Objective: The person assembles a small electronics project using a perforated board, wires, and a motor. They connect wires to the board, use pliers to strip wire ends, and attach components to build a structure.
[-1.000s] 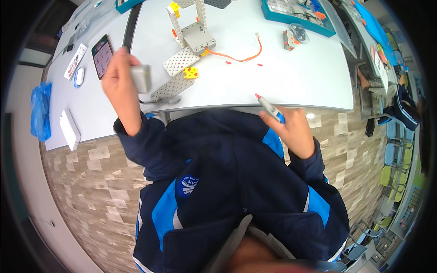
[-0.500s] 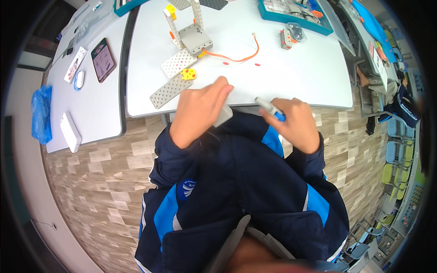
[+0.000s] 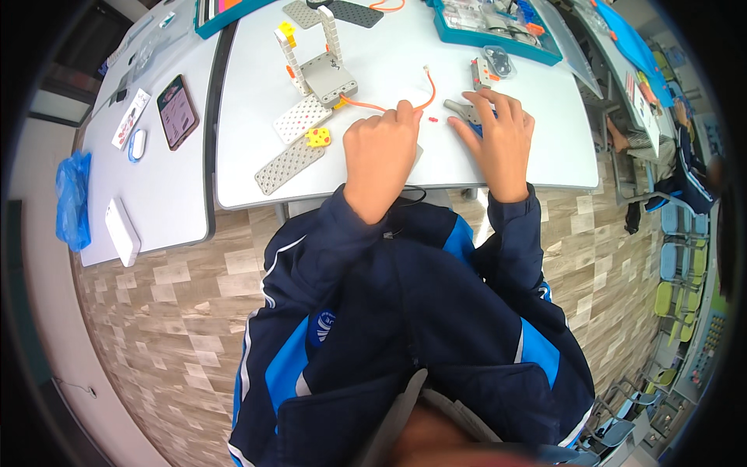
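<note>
My left hand [image 3: 381,152] rests knuckles-up on the white table [image 3: 545,156], curled over a small grey block [image 3: 418,154] of which only an edge shows. Its fingertips touch an orange cable [image 3: 424,97] running to a grey-and-white upright build [image 3: 319,66]. My right hand [image 3: 499,136] lies just to the right, its fingers over a grey pen-like tool [image 3: 457,107]. Two tiny red pieces [image 3: 432,119] sit between the hands.
Left of my hands lie a white perforated plate [image 3: 299,117], a grey one [image 3: 288,165] and a yellow block [image 3: 317,138]. A teal parts tray [image 3: 498,27] stands at the back. The neighbouring table holds a phone [image 3: 177,111], a white box [image 3: 122,231] and a blue bag [image 3: 71,198].
My left hand swung from the phone side to the table's middle with the grey block. Both hands then moved forward from the table edge onto the tabletop.
</note>
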`<state>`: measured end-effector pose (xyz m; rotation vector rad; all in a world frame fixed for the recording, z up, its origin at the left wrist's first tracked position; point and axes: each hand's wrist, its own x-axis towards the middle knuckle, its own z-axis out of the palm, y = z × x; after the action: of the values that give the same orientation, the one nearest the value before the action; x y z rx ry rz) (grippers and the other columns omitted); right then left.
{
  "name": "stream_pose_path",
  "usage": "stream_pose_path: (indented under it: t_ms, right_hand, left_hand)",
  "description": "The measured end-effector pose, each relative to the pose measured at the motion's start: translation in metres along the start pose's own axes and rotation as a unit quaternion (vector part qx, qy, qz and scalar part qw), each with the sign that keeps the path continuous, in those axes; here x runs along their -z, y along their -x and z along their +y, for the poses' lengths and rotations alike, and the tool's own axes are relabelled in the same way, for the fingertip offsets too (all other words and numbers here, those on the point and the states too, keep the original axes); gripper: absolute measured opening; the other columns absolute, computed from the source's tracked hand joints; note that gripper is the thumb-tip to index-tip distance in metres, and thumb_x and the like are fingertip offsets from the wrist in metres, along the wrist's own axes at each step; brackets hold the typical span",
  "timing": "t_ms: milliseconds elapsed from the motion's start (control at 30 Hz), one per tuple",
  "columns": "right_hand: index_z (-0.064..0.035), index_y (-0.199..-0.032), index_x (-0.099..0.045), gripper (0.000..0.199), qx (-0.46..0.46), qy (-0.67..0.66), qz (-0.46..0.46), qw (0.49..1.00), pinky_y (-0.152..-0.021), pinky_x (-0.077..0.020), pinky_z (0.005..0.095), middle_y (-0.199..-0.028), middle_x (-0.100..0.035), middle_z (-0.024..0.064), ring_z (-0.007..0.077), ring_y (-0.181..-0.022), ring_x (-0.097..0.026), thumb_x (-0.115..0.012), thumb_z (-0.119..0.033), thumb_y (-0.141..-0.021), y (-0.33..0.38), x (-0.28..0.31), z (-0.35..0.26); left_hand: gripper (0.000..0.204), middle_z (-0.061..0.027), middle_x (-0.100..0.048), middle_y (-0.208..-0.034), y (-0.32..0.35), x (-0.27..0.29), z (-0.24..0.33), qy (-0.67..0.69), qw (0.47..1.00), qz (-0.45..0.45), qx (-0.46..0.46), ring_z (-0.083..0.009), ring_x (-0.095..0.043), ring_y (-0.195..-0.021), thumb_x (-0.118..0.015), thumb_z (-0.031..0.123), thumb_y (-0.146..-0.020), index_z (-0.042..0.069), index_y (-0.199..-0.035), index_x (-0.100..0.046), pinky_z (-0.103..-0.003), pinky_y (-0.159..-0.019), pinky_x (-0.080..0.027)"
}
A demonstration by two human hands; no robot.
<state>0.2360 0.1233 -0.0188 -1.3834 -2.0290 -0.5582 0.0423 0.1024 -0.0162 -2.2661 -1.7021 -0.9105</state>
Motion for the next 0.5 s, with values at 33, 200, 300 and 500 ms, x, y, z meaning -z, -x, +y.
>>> stream_pose_path:
  t_ms: [33,200,300,500]
  right_hand:
    - [-0.0118,-0.101,-0.074,0.027,0.008,-0.053,-0.013,0.998,-0.082,-0.0427,0.0388,-0.097,-0.067,0.0029,0.0239,-0.097,-0.060,-0.081,-0.031,-0.083,0.000,0.000,-0.003]
    - [-0.0069,-0.089,-0.073,0.012,-0.025,-0.189,-0.089,0.978,-0.079,-0.0489,0.0381,-0.094,-0.068,0.0057,0.0267,-0.091,-0.062,-0.080,-0.014,-0.081,-0.005,-0.012,-0.024]
    - [-0.0018,-0.090,-0.073,0.010,-0.037,-0.244,-0.072,0.966,-0.072,-0.0529,0.0387,-0.090,-0.070,0.0112,0.0307,-0.081,-0.067,-0.077,-0.007,-0.083,-0.007,-0.016,-0.038]
    - [-0.0018,-0.092,-0.073,0.012,-0.069,-0.336,-0.065,0.937,-0.069,-0.0545,0.0412,-0.084,-0.068,0.0141,0.0339,-0.078,-0.068,-0.076,-0.008,-0.083,-0.008,-0.026,-0.080]
  left_hand:
    - [0.025,-0.0088,-0.062,-0.062,0.002,0.001,-0.003,0.010,1.000,0.013,0.009,-0.0274,-0.064,-0.054,-0.067,0.025,-0.099,0.008,-0.083,-0.058,-0.039,-0.049,-0.047]
    - [0.024,-0.0115,-0.059,-0.061,0.019,0.004,-0.012,0.068,0.993,0.071,0.070,-0.0299,-0.062,-0.055,-0.064,0.020,-0.101,0.006,-0.084,-0.057,-0.042,-0.051,-0.045]
    - [0.023,-0.0120,-0.059,-0.062,0.028,0.004,-0.021,0.098,0.985,0.087,0.111,-0.0328,-0.061,-0.055,-0.060,0.018,-0.104,0.005,-0.085,-0.056,-0.044,-0.053,-0.044]
    - [0.025,-0.0164,-0.060,-0.073,0.035,0.004,-0.033,0.112,0.977,0.100,0.151,-0.0374,-0.058,-0.063,-0.056,0.018,-0.106,0.001,-0.087,-0.054,-0.047,-0.060,-0.044]
